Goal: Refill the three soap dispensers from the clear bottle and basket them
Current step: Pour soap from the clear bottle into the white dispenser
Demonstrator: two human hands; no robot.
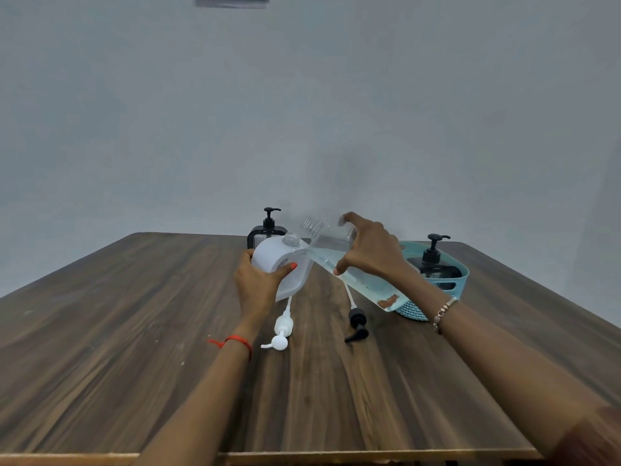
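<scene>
Pumps: white pump [280, 332], black pump [357, 326] lie near, on table [134, 381].
Left hand [255, 284]: grips white dispenser [275, 253], tilted.
Right hand [373, 247]: grips clear bottle [363, 284], mouth seemingly over its opening.
Basket [450, 287]: right, holds black dispenser [435, 267].
Far: second dispenser [268, 227], half hidden.

White dispenser [279, 264], black dispensers [267, 232], teal latticed basket [450, 284], brown wood-grain table [134, 331].

Left grip [258, 281] and right grip [369, 251] forward, close together, each curled in a hold.
</scene>
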